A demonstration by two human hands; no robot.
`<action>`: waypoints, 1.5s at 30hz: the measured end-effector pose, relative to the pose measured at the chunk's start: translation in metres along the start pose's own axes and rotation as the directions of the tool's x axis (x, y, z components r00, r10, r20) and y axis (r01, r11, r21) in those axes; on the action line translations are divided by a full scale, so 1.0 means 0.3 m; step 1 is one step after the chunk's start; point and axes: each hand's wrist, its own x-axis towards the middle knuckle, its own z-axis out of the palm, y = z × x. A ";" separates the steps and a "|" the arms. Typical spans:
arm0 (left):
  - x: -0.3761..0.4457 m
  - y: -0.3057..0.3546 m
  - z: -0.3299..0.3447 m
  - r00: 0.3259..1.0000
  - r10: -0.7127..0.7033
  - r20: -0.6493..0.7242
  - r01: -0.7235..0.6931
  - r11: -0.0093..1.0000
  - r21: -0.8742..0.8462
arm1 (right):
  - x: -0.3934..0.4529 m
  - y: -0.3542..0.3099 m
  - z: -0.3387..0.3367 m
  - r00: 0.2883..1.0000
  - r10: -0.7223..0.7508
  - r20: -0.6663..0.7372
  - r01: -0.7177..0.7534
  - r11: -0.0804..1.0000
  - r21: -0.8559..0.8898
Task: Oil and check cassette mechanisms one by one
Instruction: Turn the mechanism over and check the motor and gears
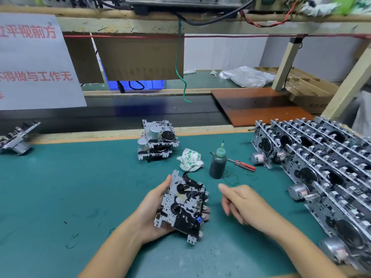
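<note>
Head view: left grip [154, 209] clasps cassette mechanism [181, 205]; right grip [244, 205] loose, empty.

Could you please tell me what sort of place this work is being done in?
Probably an electronics assembly line bench: a green work mat, rows of stacked metal cassette mechanisms, a dark conveyor belt behind, and a dark needle-tipped oil bottle.
</note>
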 end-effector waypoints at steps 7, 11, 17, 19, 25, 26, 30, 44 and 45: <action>-0.017 0.071 0.032 0.991 -0.130 0.017 0.105 0.861 0.498 | -0.058 0.054 -0.001 0.910 -0.408 0.071 0.323 0.592 -0.738; -0.009 0.084 0.065 0.995 0.003 -0.098 0.072 0.661 0.747 | -0.074 0.069 0.023 0.794 -0.608 0.008 0.388 0.496 -0.776; -0.099 0.021 -0.029 0.754 0.650 -0.100 0.279 -0.179 0.943 | -0.100 0.088 0.065 0.747 -0.638 -0.185 0.327 0.596 -0.733; -0.143 -0.062 -0.029 0.767 0.641 -0.012 0.271 -0.307 0.912 | -0.098 0.088 0.082 0.737 -0.647 -0.195 0.329 0.596 -0.732; -0.149 -0.159 0.003 0.661 0.742 0.112 0.245 -0.355 0.902 | -0.098 0.088 0.092 0.701 -0.681 -0.210 0.339 0.578 -0.742; -0.143 -0.166 0.006 0.642 0.757 0.122 0.214 -0.330 0.919 | -0.098 0.088 0.093 0.700 -0.681 -0.214 0.333 0.576 -0.746; -0.129 -0.184 0.019 0.546 0.826 0.139 0.217 -0.299 0.929 | -0.100 0.092 0.092 0.693 -0.696 -0.190 0.367 0.567 -0.738; -0.135 -0.145 -0.052 0.529 0.747 0.403 0.057 -0.505 0.861 | -0.099 0.103 0.096 0.700 -0.692 -0.177 0.401 0.586 -0.704; -0.138 -0.144 -0.052 0.533 0.742 0.408 0.041 -0.504 0.863 | -0.099 0.103 0.100 0.693 -0.696 -0.189 0.388 0.581 -0.715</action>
